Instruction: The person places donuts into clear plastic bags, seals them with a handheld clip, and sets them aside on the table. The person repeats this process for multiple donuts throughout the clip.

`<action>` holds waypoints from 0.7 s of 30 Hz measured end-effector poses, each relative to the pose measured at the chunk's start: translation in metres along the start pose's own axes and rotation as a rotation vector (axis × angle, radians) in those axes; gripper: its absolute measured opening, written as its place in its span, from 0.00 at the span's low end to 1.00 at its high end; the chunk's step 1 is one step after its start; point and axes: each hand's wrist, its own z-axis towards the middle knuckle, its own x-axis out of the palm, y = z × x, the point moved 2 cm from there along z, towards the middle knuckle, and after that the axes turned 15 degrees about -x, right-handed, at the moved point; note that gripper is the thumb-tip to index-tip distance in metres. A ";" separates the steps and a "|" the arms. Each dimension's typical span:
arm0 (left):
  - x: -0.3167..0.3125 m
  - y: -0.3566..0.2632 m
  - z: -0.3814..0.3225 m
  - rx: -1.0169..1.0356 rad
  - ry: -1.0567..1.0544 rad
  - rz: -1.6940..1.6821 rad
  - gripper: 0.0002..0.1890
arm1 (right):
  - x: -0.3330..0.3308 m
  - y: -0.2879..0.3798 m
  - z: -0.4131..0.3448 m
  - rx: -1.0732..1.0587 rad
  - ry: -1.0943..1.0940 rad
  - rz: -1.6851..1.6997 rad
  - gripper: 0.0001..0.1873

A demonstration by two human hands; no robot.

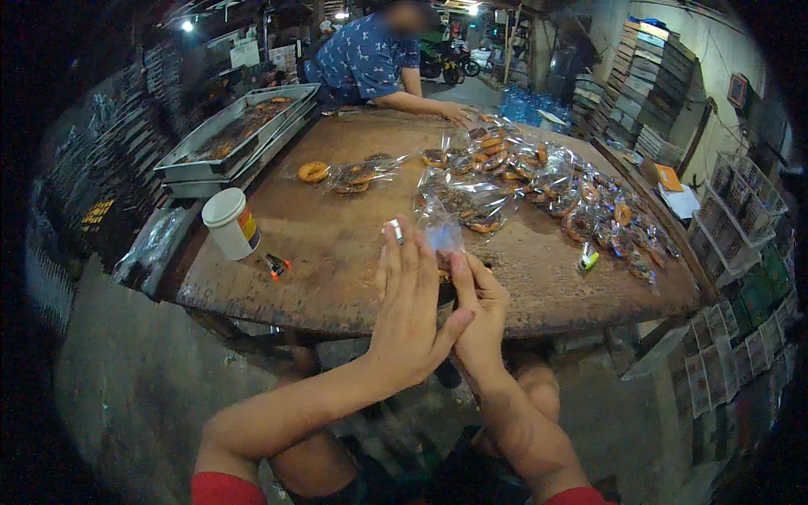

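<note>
My left hand (404, 309) is held flat and upright over the table's near edge, its fingers stretched out and its thumb apart. Something white and shiny, perhaps tape, sits near one fingertip. Beside it, my right hand (485, 315) pinches a clear plastic bag (444, 235) between thumb and fingers. Part of a doughnut (444, 276) shows low between the hands; my left hand hides the rest. Just beyond lie bagged doughnuts with dark topping (483, 221). Whether my left palm touches the bag cannot be seen.
Bagged doughnuts (581, 218) cover the right of the wooden table (328, 252). A white tub (231, 224), an orange-tipped clip (276, 266) and stacked metal trays (237, 142) are at left. A yellow-green object (588, 259) lies at right. Opposite, a person (369, 60) reaches toward the pile.
</note>
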 end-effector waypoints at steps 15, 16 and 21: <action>-0.012 0.020 0.023 -0.504 0.372 -1.101 0.20 | -0.007 0.011 0.005 -0.065 0.119 0.011 0.31; -0.011 0.023 0.024 -0.500 0.390 -1.105 0.18 | -0.008 0.011 0.006 -0.094 0.108 -0.017 0.28; -0.001 0.033 0.024 -0.587 0.452 -1.080 0.11 | -0.006 0.018 0.010 -0.604 0.319 -0.525 0.13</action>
